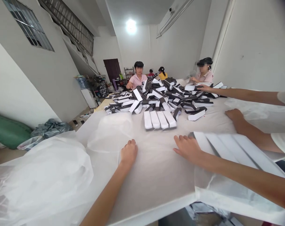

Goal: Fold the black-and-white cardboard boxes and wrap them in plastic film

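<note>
Plastic sheeting | right hand beside flat white cartons | boxes heaped

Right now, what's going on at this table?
A person has both bare hands on a white table. The left hand lies flat, holding nothing, beside loose plastic film. The right hand rests at the edge of some long white cartons. Ahead, four white boxes lie in a row before a heap of black-and-white boxes. A co-worker's hands reach in from the right, and another person sits beyond the heap.
</note>
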### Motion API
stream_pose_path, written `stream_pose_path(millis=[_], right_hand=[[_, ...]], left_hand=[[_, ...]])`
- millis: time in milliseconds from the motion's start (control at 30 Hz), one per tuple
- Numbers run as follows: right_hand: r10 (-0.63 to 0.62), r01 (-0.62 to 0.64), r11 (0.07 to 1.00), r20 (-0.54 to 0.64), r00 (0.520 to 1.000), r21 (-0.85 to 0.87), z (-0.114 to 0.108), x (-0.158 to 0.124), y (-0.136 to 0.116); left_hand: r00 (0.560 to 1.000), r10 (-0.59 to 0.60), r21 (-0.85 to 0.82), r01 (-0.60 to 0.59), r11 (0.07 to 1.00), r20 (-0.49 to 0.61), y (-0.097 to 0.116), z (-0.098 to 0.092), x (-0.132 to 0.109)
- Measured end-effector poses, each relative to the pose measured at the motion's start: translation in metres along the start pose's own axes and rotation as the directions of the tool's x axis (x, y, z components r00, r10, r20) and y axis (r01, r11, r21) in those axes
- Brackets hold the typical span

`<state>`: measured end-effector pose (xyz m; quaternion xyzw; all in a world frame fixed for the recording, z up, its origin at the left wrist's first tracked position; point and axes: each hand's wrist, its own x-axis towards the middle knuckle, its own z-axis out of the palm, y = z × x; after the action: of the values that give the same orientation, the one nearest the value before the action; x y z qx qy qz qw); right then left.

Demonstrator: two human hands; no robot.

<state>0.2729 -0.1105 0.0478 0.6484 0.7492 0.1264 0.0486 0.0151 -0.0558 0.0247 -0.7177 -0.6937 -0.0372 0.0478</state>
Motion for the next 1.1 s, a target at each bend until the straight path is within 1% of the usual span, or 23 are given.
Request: stream_pose_path(millis=[67, 200, 300, 400, 567, 633, 767, 833, 900, 967, 1033, 1067, 1100], right_hand=[[-0.029, 0.03, 1.0, -0.069, 0.997, 0.002, 0.006, 0.004, -0.006], [-0.066, 0.065, 0.998, -0.07, 0.995, -0.008, 0.012, 0.011, -0.018], [-0.082, 0.081, 0.994, -0.01, 0.997, -0.072, 0.014, 0.015, -0.022], [-0.084, 0.09, 0.991, 0.069, 0.994, -0.096, 0.015, 0.018, -0.019], [-0.015, 0.034, 0.993, 0.166, 0.986, -0.112, 0.022, 0.018, -0.007], [0.009, 0.006, 0.994, 0.127, 0.992, -0.112, 0.028, 0.016, -0.005], [0.044, -0.047, 0.995, -0.036, 0.998, -0.093, 0.04, 0.014, -0.003], [0.058, -0.063, 0.993, -0.045, 0.997, -0.101, 0.041, 0.014, 0.001], [0.097, -0.101, 0.989, -0.045, 0.994, -0.11, 0.035, 0.017, 0.009], [0.151, -0.155, 0.983, -0.05, 0.987, -0.096, 0.02, 0.022, 0.021], [0.202, -0.204, 0.978, -0.053, 0.978, -0.042, -0.005, 0.029, 0.037], [0.226, -0.227, 0.974, -0.055, 0.973, -0.017, -0.021, 0.032, 0.045], [0.262, -0.26, 0.965, -0.041, 0.964, 0.043, -0.039, 0.036, 0.054]], left_hand=[[1.0, -0.009, -0.062, 0.009, 0.998, 0.006, 0.001, 0.002, -0.002], [1.0, 0.003, -0.135, -0.001, 0.991, 0.016, 0.005, 0.004, -0.003], [1.0, 0.005, -0.147, -0.004, 0.989, 0.009, 0.005, 0.002, -0.004], [1.0, -0.001, -0.143, 0.0, 0.99, -0.004, 0.003, -0.002, -0.006], [0.994, -0.005, -0.091, 0.014, 0.996, 0.105, 0.004, -0.004, -0.011], [0.995, -0.01, -0.064, 0.017, 0.998, 0.104, 0.006, -0.002, -0.013], [0.999, 0.028, -0.015, -0.027, 1.0, 0.045, 0.009, 0.003, -0.013], [0.999, 0.041, 0.049, -0.042, 0.998, 0.021, 0.008, 0.003, -0.012], [1.0, 0.021, 0.095, -0.02, 0.995, -0.013, 0.004, -0.003, -0.01], [0.999, -0.013, 0.1, 0.016, 0.995, -0.033, 0.0, -0.017, -0.006], [0.999, -0.034, 0.096, 0.037, 0.995, -0.028, -0.002, -0.041, 0.0], [0.999, -0.04, 0.102, 0.044, 0.994, -0.036, -0.002, -0.057, 0.003], [0.998, -0.05, 0.111, 0.054, 0.992, -0.041, -0.001, -0.076, 0.006]])
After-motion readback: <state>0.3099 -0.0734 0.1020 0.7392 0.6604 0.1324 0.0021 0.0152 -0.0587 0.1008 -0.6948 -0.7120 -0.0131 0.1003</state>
